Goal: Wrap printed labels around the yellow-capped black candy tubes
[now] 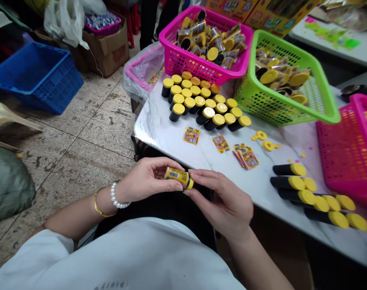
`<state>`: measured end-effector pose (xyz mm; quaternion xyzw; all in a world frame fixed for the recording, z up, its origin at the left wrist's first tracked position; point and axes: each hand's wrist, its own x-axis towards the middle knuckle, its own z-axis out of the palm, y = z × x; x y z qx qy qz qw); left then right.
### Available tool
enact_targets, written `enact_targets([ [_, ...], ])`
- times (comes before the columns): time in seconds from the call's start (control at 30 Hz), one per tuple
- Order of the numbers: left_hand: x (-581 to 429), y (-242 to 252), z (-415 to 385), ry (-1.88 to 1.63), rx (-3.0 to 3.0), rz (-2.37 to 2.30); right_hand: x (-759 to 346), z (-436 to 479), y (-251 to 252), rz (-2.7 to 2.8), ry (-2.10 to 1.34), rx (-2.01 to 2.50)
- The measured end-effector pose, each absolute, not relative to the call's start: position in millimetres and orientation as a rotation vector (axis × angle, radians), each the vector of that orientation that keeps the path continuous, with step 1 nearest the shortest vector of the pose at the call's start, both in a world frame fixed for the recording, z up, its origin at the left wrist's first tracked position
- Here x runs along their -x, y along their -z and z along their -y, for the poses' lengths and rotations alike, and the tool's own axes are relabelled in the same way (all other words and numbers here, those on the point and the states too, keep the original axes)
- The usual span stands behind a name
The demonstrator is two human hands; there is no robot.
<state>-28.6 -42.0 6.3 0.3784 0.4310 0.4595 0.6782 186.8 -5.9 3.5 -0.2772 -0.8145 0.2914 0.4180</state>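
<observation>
Both hands hold one small black tube with a yellow cap and a yellow printed label (179, 177) over my lap, just off the table's near edge. My left hand (144, 179) wraps its fingers round the labelled body. My right hand (224, 199) pinches the capped end with thumb and fingers. Printed stickers (191, 135) and a small stack of stickers (247, 157) lie on the white marble table (159, 125) just beyond my hands. Several unlabelled black tubes with yellow caps (307, 193) lie to the right.
A cluster of upright black tubes (201, 102) stands mid-table. Behind it are a pink basket (183, 60) and a green basket (322, 100) of labelled tubes. Another pink basket (347, 157) sits at right. A blue crate (35, 76) and cardboard box (107, 48) rest on the floor.
</observation>
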Motion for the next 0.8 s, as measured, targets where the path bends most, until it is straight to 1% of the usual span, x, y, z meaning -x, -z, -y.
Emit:
enact_targets([
  [0.17, 29.2, -5.5, 43.4, -1.036, -0.897, -1.061, -189.4, 6.8, -1.5, 2.032, -0.785, 0.769],
  [0.37, 27.6, -7.1, 45.2, -0.993, -1.001, -1.069, -199.6, 15.6, -1.5, 2.019, -0.893, 0.867],
  [0.57, 26.6, -7.9, 44.3, -0.987, -0.962, -1.047, -199.2, 10.5, -10.1, 2.084, -0.766, 0.807],
  [0.67, 24.7, -6.5, 44.4, -1.032, -0.901, -1.012, -191.5, 8.4, -11.6, 2.107, -0.746, 0.748],
  [0.8, 26.6, -2.4, 47.0, -1.021, -0.854, -0.994, -187.4, 10.1, -8.0, 2.095, -0.748, 0.803],
])
